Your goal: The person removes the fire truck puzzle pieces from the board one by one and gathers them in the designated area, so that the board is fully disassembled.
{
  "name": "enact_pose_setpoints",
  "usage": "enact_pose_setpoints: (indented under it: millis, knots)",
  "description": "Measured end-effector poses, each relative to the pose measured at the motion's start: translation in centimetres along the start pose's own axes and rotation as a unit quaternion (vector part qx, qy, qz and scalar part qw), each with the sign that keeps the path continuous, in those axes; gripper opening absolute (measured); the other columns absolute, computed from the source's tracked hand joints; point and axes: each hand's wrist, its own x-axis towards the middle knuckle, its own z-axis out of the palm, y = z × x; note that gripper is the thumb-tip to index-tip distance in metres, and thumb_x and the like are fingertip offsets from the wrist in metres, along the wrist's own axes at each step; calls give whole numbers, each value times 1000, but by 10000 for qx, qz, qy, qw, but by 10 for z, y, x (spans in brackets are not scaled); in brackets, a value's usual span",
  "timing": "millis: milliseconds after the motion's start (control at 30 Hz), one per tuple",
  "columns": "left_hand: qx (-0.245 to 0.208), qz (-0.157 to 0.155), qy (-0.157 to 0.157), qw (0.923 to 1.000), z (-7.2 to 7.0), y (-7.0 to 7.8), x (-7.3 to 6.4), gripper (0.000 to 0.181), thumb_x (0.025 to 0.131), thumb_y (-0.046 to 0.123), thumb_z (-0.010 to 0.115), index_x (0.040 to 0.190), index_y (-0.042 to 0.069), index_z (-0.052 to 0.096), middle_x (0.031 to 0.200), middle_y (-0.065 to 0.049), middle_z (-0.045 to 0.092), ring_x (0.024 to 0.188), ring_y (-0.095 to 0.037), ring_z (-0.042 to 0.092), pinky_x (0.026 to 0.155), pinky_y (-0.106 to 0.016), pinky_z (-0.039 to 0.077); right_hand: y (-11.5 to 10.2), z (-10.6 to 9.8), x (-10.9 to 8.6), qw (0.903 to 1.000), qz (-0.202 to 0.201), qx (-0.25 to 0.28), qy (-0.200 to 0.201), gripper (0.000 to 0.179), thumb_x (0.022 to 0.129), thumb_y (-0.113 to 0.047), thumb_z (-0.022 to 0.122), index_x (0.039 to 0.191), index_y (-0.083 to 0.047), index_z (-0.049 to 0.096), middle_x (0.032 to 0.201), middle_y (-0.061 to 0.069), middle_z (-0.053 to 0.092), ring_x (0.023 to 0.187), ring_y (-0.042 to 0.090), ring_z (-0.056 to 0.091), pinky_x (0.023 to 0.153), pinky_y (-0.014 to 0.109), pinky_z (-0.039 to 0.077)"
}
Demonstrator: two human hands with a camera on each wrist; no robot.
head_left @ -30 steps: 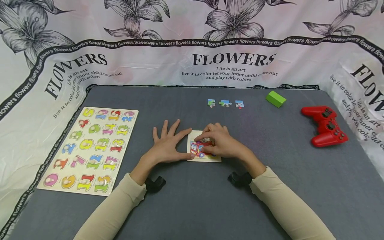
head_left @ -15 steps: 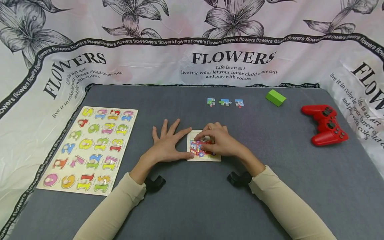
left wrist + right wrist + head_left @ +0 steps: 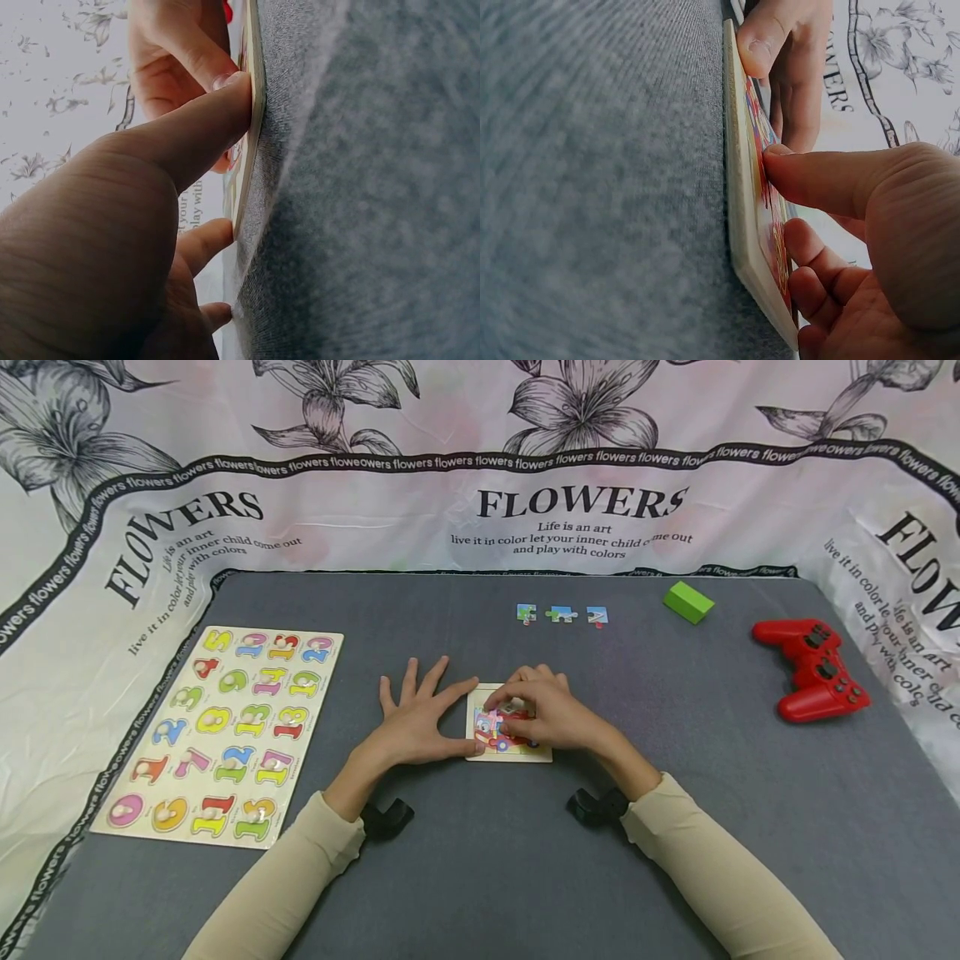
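Observation:
A small wooden jigsaw board with a red and blue vehicle picture lies in the middle of the table. My left hand spreads its fingers to the left of it, thumb pressing the near left corner and index fingertip at the far left corner. Over the board's right part, my right hand bends its fingers and pinches a puzzle piece on the left side of the picture between thumb and index finger. In the right wrist view, the right thumb rests on the picture and other fingers curl by the board's edge.
A number board with knobbed digits lies at the left. Farther back are loose jigsaw pieces in a row and a green block. A red game controller sits at the right. A flower-print cloth hangs behind the table.
The piece between the right thumb and index finger has shifted slightly, and the picture there looks different. Both hands have kept their places on the board.

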Motion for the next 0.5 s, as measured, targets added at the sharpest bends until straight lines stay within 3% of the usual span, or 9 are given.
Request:
enact_pose_setpoints:
  millis: [500]
  knots:
    - [-82, 54, 42, 9999, 0, -1, 0, 93, 79, 66, 75, 158, 37, 37, 174, -7, 5, 157, -45, -15, 114, -76, -16, 1, 1, 1, 9989, -159, 422, 155, 25, 87, -15, 82, 110, -19, 75, 101, -3, 72, 89, 20, 41, 81, 41, 19]
